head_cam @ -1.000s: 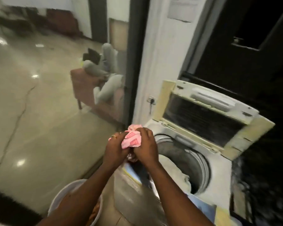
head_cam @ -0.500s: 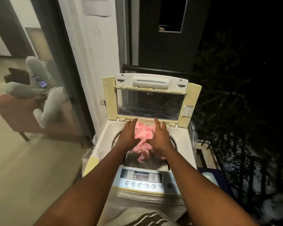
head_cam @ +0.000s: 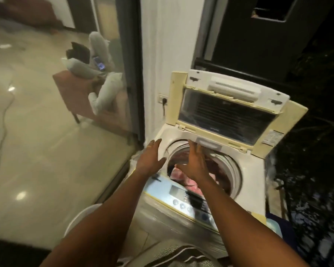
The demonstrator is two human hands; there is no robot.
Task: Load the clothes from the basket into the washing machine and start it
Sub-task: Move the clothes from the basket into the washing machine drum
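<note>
Grip apart on both sides: the left hand and right hand hang with fingers spread and empty at the mouth of the washing machine, centre frame. Pink clothes lie inside the drum, just below the right hand. The basket rim shows at lower left. The next load is probably best gathered loosely there and dropped in evenly, clear of the raised lid and the buttons.

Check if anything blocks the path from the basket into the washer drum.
Nothing visible does. The lid stands raised at the back, leaving the drum mouth open. The left hand and right hand hover open and empty over the washer top. Pink clothes lie inside, below the rim.
</note>
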